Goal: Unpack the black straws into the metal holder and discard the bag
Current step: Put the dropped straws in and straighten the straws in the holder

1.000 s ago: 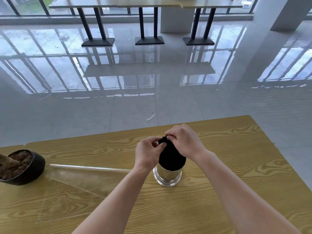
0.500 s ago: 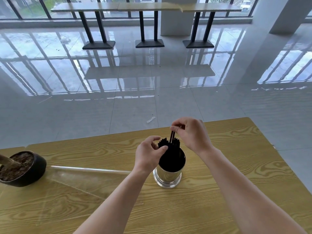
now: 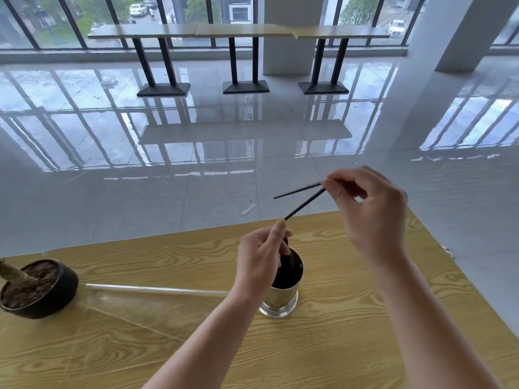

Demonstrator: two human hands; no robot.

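A shiny metal holder point(image 3: 280, 300) stands on the wooden table point(image 3: 351, 332), with a bundle of black straws point(image 3: 289, 272) filling it. My left hand point(image 3: 259, 261) rests at the holder's rim, fingers closed on the top of the bundle. My right hand point(image 3: 370, 214) is raised above and to the right of the holder, pinching two loose black straws point(image 3: 303, 199) that point down and left, clear of the holder. A clear plastic bag point(image 3: 134, 307) lies flat on the table to the left of the holder.
A black pot with soil point(image 3: 36, 287) sits at the table's left edge. The table's far edge runs just behind the holder, and its right edge slants away at the right. Beyond lie a glossy tiled floor and high tables point(image 3: 238, 32) by the windows.
My right hand has pulled two straws up out of the bundle and lifted them up and to the right. My left hand stays at the holder's rim. The camera has tilted up.
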